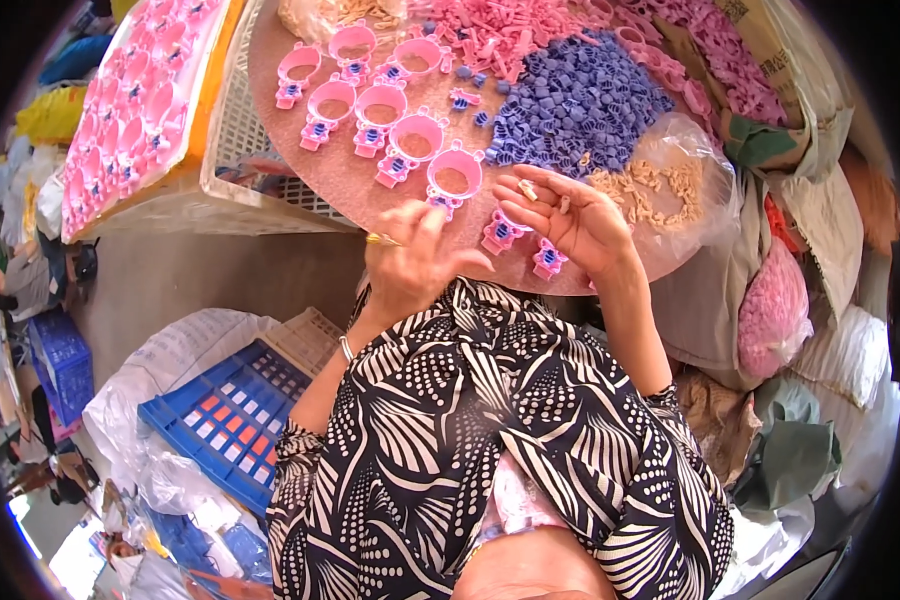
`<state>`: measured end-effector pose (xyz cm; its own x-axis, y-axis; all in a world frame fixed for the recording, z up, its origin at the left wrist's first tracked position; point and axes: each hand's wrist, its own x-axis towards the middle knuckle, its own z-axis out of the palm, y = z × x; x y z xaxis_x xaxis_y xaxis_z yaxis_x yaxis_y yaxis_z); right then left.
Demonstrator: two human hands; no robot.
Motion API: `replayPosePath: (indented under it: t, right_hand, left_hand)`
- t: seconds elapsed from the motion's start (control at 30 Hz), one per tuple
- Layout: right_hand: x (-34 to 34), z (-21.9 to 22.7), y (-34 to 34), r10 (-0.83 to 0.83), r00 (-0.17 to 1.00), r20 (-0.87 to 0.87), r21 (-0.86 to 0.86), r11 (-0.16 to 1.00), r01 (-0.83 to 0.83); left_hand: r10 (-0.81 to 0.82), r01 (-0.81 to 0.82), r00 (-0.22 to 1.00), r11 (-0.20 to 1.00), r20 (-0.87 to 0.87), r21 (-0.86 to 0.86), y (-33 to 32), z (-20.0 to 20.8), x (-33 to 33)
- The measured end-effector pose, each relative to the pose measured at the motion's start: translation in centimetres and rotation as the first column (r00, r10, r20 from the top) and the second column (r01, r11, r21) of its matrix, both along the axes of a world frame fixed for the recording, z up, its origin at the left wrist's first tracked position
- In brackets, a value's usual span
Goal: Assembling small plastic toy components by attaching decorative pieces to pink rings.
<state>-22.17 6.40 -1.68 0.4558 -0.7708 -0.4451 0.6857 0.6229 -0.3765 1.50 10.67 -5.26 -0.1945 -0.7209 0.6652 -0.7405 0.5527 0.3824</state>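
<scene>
My left hand (pixel 410 255) reaches over the round table, its fingertips at the lower end of a pink toy ring (pixel 458 158) and its thumb stretched apart. My right hand (pixel 575 225) is turned palm up, cupping a few small beige plastic pieces (pixel 527 189). Two pink-and-blue toy parts lie at the table's near edge: one (pixel 500 232) just below the right fingers, the other (pixel 548 258) closer to me. Several more pink rings (pixel 378 103) with blue inserts stand in rows farther left. My left fingers partly hide the lower end of the nearest ring.
A heap of blue pieces (pixel 580 100) lies ahead, with pink pieces (pixel 490 30) behind it. Beige pieces (pixel 670 185) rest on clear plastic at right. A crate (pixel 240 190) at left carries a tray of pink rings (pixel 135 110). Sacks (pixel 810 220) crowd the right side.
</scene>
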Motion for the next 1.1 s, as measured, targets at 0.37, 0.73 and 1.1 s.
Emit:
replayPosePath:
  t: [0.37, 0.73, 1.1]
  right_hand:
    - [0.3, -0.5, 1.6, 0.007, 0.977, -0.212, -0.187, 0.981, -0.047]
    - [0.5, -0.7, 2.8, -0.261, 0.715, -0.648, -0.478, 0.871, -0.115]
    - [2.3, 0.1, 3.3, -0.825, 0.075, -0.56, -0.66, 0.39, -0.642]
  left_hand:
    - [-0.351, 0.284, 0.916, 0.909, 0.195, 0.306, -0.4, 0.7, -3.4]
    - [-0.238, 0.215, 0.971, 0.92, 0.029, 0.329, -0.5, 0.8, -3.5]
    - [-0.248, 0.278, 0.948, 0.95, -0.198, 0.141, -0.5, 0.0, -3.5]
